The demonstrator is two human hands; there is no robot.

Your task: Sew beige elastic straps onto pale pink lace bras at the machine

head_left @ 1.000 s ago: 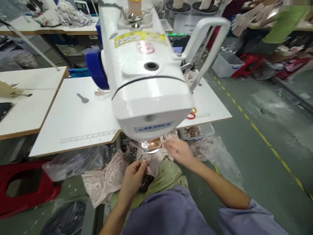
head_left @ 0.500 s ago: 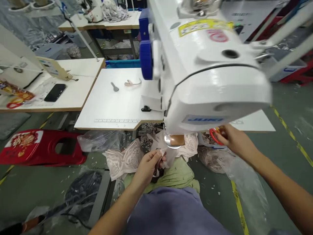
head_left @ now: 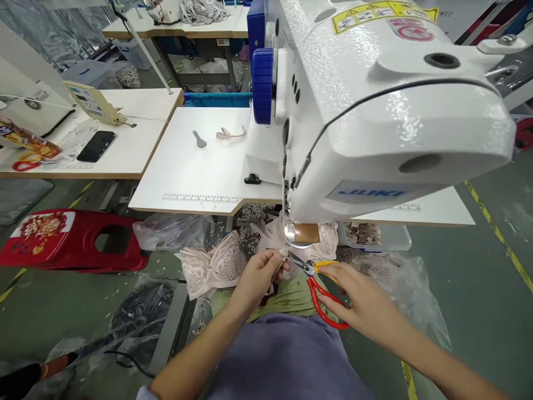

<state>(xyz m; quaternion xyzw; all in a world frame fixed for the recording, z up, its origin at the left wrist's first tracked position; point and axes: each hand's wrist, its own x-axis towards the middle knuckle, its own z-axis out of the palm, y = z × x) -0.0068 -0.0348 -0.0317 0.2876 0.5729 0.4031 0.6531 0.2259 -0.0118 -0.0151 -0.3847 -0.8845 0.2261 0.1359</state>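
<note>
My right hand [head_left: 362, 297] grips scissors [head_left: 327, 314] with one red and one yellow handle loop. Their metal blades point left, and the tips meet a small pale bit of fabric [head_left: 285, 253] at my left fingertips. My left hand [head_left: 260, 278] is closed in a pinch on that bit of fabric; whether it belongs to a bra is hidden by the fingers. A beige lace bra [head_left: 216, 264] lies left of my left hand, over a green cloth [head_left: 302, 294] on my lap. More beige lace [head_left: 328, 241] hangs beneath the sewing machine's head.
The white sewing machine [head_left: 375, 128] looms over my hands, its table [head_left: 204, 172] bearing a clip and a strap piece. A clear bin [head_left: 391, 238] stands right, above plastic bags. To the left are a red stool [head_left: 79, 239] and a table with a phone [head_left: 96, 146].
My right hand has brought the scissors left from beside the bin to my left fingertips. My left hand still pinches the fabric. The view has shifted slightly.
</note>
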